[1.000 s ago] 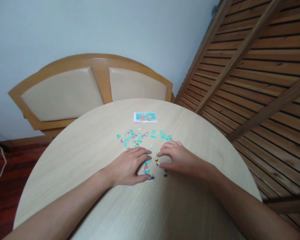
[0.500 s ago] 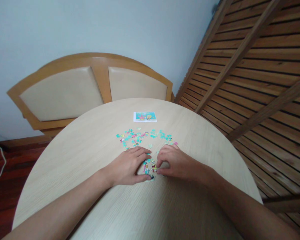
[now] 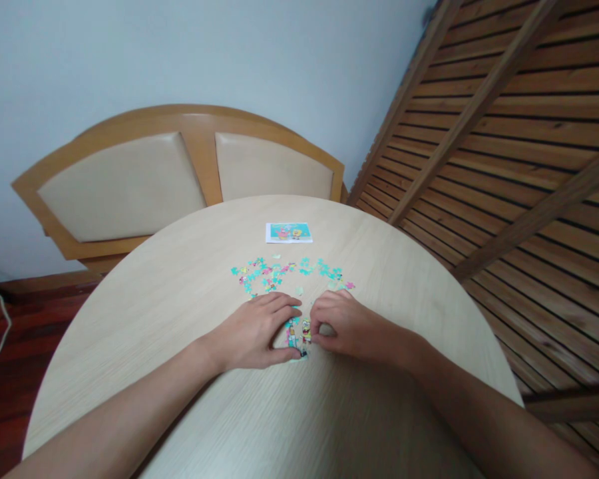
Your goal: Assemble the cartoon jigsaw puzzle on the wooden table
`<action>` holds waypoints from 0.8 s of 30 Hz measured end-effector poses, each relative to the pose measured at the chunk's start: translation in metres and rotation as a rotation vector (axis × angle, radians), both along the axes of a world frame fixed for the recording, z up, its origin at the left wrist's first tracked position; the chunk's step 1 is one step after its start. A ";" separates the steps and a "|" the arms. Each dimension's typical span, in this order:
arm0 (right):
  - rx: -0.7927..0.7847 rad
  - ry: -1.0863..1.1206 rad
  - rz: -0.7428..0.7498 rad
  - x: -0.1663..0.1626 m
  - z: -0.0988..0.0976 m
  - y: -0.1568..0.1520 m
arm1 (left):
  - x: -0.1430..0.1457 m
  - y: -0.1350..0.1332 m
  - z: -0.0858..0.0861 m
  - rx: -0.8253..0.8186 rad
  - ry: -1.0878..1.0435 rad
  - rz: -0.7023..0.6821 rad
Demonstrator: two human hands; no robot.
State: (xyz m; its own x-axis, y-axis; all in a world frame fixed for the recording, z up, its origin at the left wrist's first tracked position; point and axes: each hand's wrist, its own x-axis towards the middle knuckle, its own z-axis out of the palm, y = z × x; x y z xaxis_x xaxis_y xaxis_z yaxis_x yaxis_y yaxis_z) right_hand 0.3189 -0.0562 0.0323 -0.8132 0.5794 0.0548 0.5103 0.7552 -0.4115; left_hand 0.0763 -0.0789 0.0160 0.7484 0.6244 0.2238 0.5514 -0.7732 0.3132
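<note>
Between my hands on the table lies a small partly joined jigsaw puzzle (image 3: 293,335) with a yellow cartoon figure (image 3: 306,330) at its right side. My left hand (image 3: 259,331) rests around its left side, thumb at the lower edge and fingers at the upper edge, spread apart. My right hand (image 3: 337,322) is at the right edge, fingers curled and thumb tip close to the index finger beside the yellow figure. Whatever sits in that pinch is hidden by the fingers.
Loose puzzle pieces (image 3: 272,271), mostly turquoise with some pink and yellow, are scattered beyond my hands. A picture card (image 3: 289,232) showing two cartoon figures lies farther back on the round wooden table (image 3: 180,279). A padded bench back (image 3: 124,186) and a slatted wooden panel (image 3: 519,133) stand behind.
My right hand has shifted slightly left, its fingers drawing closer together at the puzzle's right edge. My left hand stays nearly still around the left side.
</note>
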 end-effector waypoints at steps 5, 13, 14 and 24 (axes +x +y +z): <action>0.001 0.032 0.052 0.002 -0.003 0.004 | 0.000 0.000 -0.001 -0.002 -0.001 -0.005; -0.017 0.071 0.090 -0.002 -0.003 0.002 | 0.000 0.000 0.000 0.001 0.012 -0.002; -0.017 0.071 0.093 -0.002 -0.004 0.002 | 0.000 0.000 0.000 0.001 0.011 -0.003; -0.011 0.062 0.106 -0.002 -0.007 0.003 | 0.000 0.000 0.000 0.001 -0.010 -0.008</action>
State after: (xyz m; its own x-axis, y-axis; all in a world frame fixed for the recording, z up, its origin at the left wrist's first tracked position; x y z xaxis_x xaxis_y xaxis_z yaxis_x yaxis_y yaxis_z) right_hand 0.3172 -0.0535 0.0251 -0.8651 0.4914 0.1009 0.4012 0.7985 -0.4488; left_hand 0.0763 -0.0787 0.0160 0.7513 0.6179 0.2317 0.5418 -0.7780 0.3180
